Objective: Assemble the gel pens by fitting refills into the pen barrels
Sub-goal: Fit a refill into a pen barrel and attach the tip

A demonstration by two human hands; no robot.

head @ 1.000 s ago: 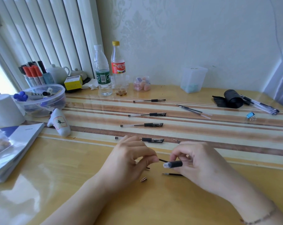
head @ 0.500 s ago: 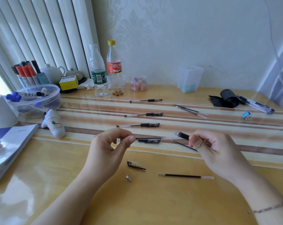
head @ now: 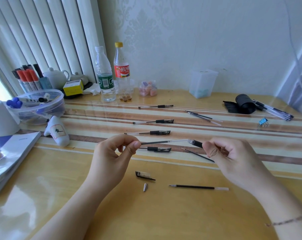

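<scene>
A: Pinching a refill (head: 161, 141) at its dark end, the left hand (head: 112, 158) has thumb and forefinger closed on it, other fingers curled under. Held above the table (head: 164, 213), roughly level.

B: And the right hand (head: 233, 158)?

A: Its grip is closed round a pen barrel (head: 196, 143); only the black grip section and clear mouth stick out past the thumb. The refill's pale end meets that mouth. How far in it sits, cannot tell.

B: What's under the hands?

A: Just behind them, one capped pen (head: 155, 149) on a brown stripe, and a loose thin refill (head: 197, 155) slanting toward the right hand. Nearer the person: a pen cap (head: 144, 175) with black clip, a small metal tip (head: 145, 187) just beside it, and a spare refill (head: 198, 187) lying flat, point to the left.

B: Farther out?

A: Three more assembled pens (head: 151, 121) in a loose column on the stripes, apart from each other. A few bare refills (head: 203, 117) to the right of them. Far right: a black roll (head: 244, 106), a bundle of pens (head: 274, 111) touching it, a blue binder clip (head: 263, 121) nearby.

B: Left side?

A: Clear tub (head: 43, 108) of markers, two bottles (head: 104, 75) by the wall, a booklet (head: 11, 153) at the table edge.
</scene>
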